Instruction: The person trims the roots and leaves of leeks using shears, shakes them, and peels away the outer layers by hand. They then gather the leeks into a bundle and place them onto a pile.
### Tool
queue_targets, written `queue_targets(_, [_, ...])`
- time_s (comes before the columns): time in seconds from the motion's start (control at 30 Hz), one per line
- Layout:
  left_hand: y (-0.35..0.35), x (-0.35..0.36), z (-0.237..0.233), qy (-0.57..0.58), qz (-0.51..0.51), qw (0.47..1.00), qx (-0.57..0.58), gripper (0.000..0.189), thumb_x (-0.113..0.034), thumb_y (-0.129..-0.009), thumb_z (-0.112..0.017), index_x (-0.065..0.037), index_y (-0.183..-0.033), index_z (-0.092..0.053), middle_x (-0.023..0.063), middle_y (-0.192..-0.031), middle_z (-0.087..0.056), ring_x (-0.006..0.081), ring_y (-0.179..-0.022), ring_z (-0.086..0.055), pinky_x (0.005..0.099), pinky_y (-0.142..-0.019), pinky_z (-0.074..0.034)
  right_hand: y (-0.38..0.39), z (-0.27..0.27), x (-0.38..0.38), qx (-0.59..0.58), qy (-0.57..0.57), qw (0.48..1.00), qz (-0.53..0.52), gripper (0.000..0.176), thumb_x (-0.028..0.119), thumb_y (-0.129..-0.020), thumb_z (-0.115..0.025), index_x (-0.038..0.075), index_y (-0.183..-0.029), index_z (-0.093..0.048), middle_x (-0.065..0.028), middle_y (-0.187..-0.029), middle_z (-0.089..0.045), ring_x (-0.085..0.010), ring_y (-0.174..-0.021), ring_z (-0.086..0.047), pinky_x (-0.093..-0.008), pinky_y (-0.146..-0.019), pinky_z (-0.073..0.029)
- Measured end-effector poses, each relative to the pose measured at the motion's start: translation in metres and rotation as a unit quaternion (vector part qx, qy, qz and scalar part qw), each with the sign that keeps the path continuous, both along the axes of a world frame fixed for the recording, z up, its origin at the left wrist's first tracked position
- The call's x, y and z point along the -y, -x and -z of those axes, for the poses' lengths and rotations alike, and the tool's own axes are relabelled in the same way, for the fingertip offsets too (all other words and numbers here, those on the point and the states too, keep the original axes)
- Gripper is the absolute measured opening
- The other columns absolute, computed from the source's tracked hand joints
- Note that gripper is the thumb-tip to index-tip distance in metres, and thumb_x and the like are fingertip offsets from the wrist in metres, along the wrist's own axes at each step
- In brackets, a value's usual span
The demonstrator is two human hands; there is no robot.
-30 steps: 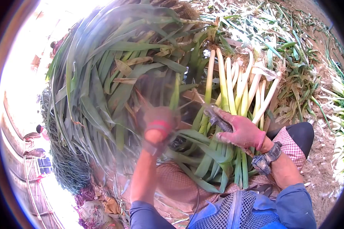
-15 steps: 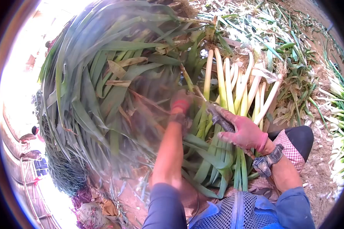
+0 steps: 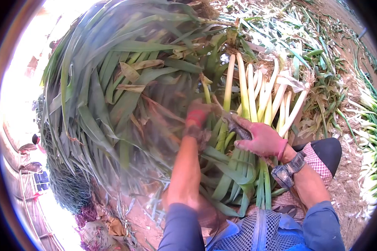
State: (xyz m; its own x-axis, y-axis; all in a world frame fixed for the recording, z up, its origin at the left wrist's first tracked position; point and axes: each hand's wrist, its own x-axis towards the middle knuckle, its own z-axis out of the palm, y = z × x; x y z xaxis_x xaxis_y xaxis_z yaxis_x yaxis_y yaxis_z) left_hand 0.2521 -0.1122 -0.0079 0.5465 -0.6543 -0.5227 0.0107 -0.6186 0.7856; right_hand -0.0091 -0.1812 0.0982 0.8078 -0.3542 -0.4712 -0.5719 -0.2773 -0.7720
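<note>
My left hand [image 3: 198,113], in a red glove, is closed around a leek stalk [image 3: 207,93] whose upper part pokes out above the fingers. A hazy smear over the view blurs those fingers. In a pink glove, my right hand [image 3: 262,141] grips a dark tool that looks like an air blow gun [image 3: 240,129]. Its front end points toward the left hand and that stalk. Just beyond my right hand, several peeled leeks [image 3: 243,88] lie side by side, pale ends pointing away and green leaves [image 3: 234,178] across my lap.
A big heap of unpeeled leeks [image 3: 109,96] fills the left side. Stripped leaves and peelings [image 3: 318,83] cover the ground at upper right. A row of pale-ended leeks [image 3: 373,163] lies along the far right. My bent knee [image 3: 324,157] is beside my right wrist.
My right hand has shifted slightly left with the tool, bringing its front end closer to the left hand. The held stalk's top has moved slightly right and down.
</note>
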Motion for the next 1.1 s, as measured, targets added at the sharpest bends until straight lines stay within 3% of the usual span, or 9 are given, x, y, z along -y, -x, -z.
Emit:
queue_targets(0.13, [-0.002,-0.015,-0.004,-0.012,0.027,0.998,0.055,0.038,-0.023,-0.079,-0.085,0.005,-0.105,-0.08,0.0185,-0.093,-0.08,0.0239,-0.084,-0.077,0.0394,-0.078,-0.058,-0.005,0.021,-0.006,0.08,0.023,0.996,-0.015,0.089,0.042,-0.091,-0.075,0.013,-0.168,-0.04,-0.0272,-0.114,-0.075,-0.042,-0.106,-0.073,-0.0447,-0.098,-0.055])
queue_targets(0.2, [0.003,-0.028,-0.025,-0.075,0.125,0.983,0.114,0.04,-0.025,-0.079,-0.084,0.005,-0.105,-0.08,0.0215,-0.096,-0.081,0.029,-0.087,-0.079,0.0397,-0.081,-0.058,-0.016,0.014,-0.001,0.029,0.057,0.998,-0.025,0.088,0.04,-0.092,-0.074,0.013,-0.168,-0.039,-0.0256,-0.106,-0.076,-0.04,-0.097,-0.074,-0.0453,-0.092,-0.057])
queue_targets(0.3, [0.01,-0.05,0.002,-0.175,0.205,0.949,0.161,0.042,-0.027,-0.081,-0.082,0.004,-0.109,-0.08,0.0233,-0.099,-0.081,0.0325,-0.09,-0.079,0.041,-0.084,-0.059,-0.035,0.006,0.011,0.002,0.033,0.999,-0.01,0.091,0.044,-0.087,-0.074,0.013,-0.166,-0.042,-0.0273,-0.109,-0.075,-0.041,-0.098,-0.074,-0.0449,-0.094,-0.056])
queue_targets(0.4, [0.012,-0.07,0.023,-0.166,0.151,0.97,0.097,0.046,-0.03,-0.083,-0.08,0.005,-0.113,-0.079,0.0255,-0.102,-0.08,0.0358,-0.094,-0.079,0.0435,-0.086,-0.059,-0.048,0.025,0.018,0.008,0.07,0.998,0.002,0.089,0.044,-0.088,-0.074,0.014,-0.165,-0.044,-0.0267,-0.108,-0.075,-0.0395,-0.097,-0.074,-0.0445,-0.094,-0.057])
queue_targets(0.53, [0.025,-0.074,-0.014,-0.18,0.16,0.96,0.142,0.047,-0.032,-0.083,-0.077,0.004,-0.115,-0.079,0.0267,-0.102,-0.079,0.0373,-0.095,-0.079,0.0442,-0.086,-0.059,-0.028,0.012,0.009,0.023,0.043,0.998,-0.036,0.092,0.044,-0.09,-0.074,0.014,-0.169,-0.038,-0.0222,-0.1,-0.076,-0.0343,-0.089,-0.075,-0.0446,-0.089,-0.059])
queue_targets(0.67, [0.028,-0.075,-0.003,-0.176,0.148,0.962,0.146,0.045,-0.032,-0.083,-0.077,0.001,-0.112,-0.08,0.0259,-0.1,-0.079,0.0371,-0.094,-0.079,0.0441,-0.085,-0.059,0.008,-0.005,-0.016,-0.02,0.024,0.994,-0.104,0.093,0.048,-0.09,-0.073,0.014,-0.168,-0.038,-0.0223,-0.104,-0.076,-0.0367,-0.093,-0.076,-0.046,-0.092,-0.058])
queue_targets(0.73, [0.028,-0.073,-0.008,-0.188,0.143,0.963,0.131,0.043,-0.031,-0.082,-0.077,0.001,-0.11,-0.081,0.0251,-0.099,-0.079,0.0369,-0.095,-0.079,0.044,-0.085,-0.059,0.009,0.001,-0.024,0.003,0.091,0.986,-0.139,0.091,0.048,-0.09,-0.072,0.014,-0.167,-0.04,-0.0227,-0.107,-0.077,-0.0389,-0.097,-0.076,-0.0468,-0.094,-0.058])
queue_targets(1.07, [0.029,-0.076,-0.004,-0.19,0.152,0.957,0.159,0.043,-0.031,-0.081,-0.078,0.002,-0.109,-0.08,0.0265,-0.103,-0.079,0.038,-0.098,-0.078,0.0442,-0.088,-0.059,-0.072,0.016,0.016,-0.061,0.099,0.992,-0.057,0.089,0.043,-0.091,-0.071,0.014,-0.168,-0.038,-0.0202,-0.099,-0.078,-0.0354,-0.089,-0.077,-0.0451,-0.09,-0.06])
queue_targets(1.1, [0.029,-0.077,0.001,-0.182,0.146,0.955,0.182,0.042,-0.034,-0.08,-0.081,0.0,-0.104,-0.08,0.0221,-0.097,-0.079,0.0353,-0.093,-0.078,0.0434,-0.087,-0.059,-0.079,0.021,0.021,-0.053,0.111,0.991,-0.045,0.089,0.043,-0.091,-0.071,0.014,-0.169,-0.038,-0.0203,-0.1,-0.078,-0.0356,-0.091,-0.077,-0.0449,-0.09,-0.06])
